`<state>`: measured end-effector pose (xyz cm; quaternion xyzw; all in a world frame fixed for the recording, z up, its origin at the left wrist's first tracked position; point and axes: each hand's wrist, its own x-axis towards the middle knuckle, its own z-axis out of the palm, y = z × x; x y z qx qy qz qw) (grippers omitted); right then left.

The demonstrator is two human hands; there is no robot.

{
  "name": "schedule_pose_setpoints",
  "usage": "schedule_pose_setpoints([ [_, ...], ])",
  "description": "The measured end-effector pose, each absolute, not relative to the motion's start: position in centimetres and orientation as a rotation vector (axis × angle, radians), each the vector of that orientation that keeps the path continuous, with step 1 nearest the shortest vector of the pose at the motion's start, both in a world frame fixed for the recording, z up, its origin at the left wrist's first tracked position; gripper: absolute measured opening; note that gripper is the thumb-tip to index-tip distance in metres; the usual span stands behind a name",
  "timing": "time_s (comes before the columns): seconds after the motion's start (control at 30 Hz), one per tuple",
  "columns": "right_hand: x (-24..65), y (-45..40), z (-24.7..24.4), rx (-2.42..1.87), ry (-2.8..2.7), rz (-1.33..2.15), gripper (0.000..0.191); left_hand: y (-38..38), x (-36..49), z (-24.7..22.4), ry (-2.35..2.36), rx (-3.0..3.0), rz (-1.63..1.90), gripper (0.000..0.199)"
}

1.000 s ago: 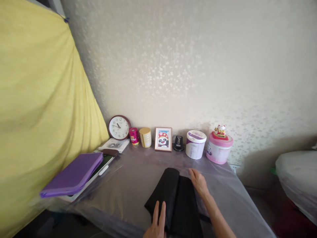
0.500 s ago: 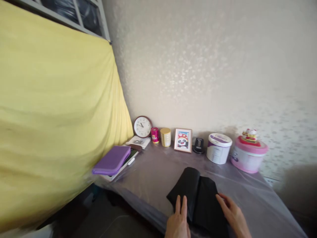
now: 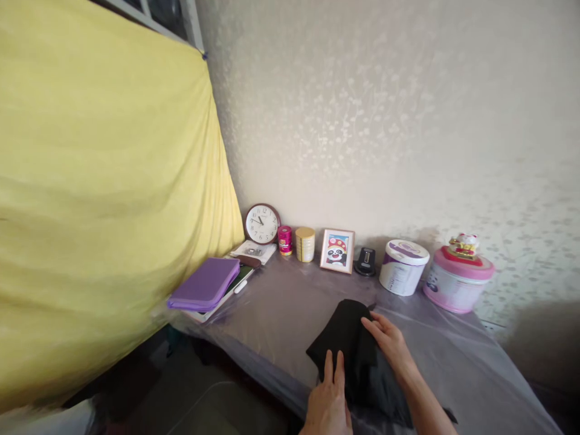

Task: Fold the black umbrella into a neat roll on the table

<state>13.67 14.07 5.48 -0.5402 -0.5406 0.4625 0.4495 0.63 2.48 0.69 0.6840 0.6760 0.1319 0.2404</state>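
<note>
Nearest, at the near edge of the table (image 3: 272, 320), the left hand (image 3: 328, 402) lies over the lower left part of a folded black cloth (image 3: 362, 374), two fingers stretched out on top of it and pointing away from the body; it rests there without gripping. The cloth lies on the table close to that near edge, its long axis running from the edge toward the wall, with the far end leaning a little left. The right hand (image 3: 389, 341) is at its far right side, thumb and fingers pinching a fold there. So the cloth lies mostly to the left of the right hand's pinch and toward the body, and the right hand is the nearer to the far end. A small black end shows beyond the right forearm.

Farther off, by the table's left edge, a purple case (image 3: 206, 283) lies on a flat board-like thing, with a brown pouch (image 3: 248, 261) just beyond it. Along the far edge stand a clock (image 3: 263, 223), a pink can (image 3: 285, 240), a yellow-lidded can (image 3: 305, 244), a picture frame (image 3: 338, 251) and, toward the far right corner, two tubs (image 3: 403, 269).
</note>
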Motion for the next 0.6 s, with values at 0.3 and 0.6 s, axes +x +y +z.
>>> schedule_pose_setpoints([
  [0.3, 9.0, 17.4, 0.8, -1.453, -1.653, 1.033, 0.047, 3.0, 0.4, 1.6, 1.826, 1.821, 0.341, 0.076],
  [0.6, 8.7, 17.9, 1.3, -1.521, -2.019, 0.775, 0.045, 1.1, -0.2, 2.5, 1.923, 1.628, 0.411, 0.080],
])
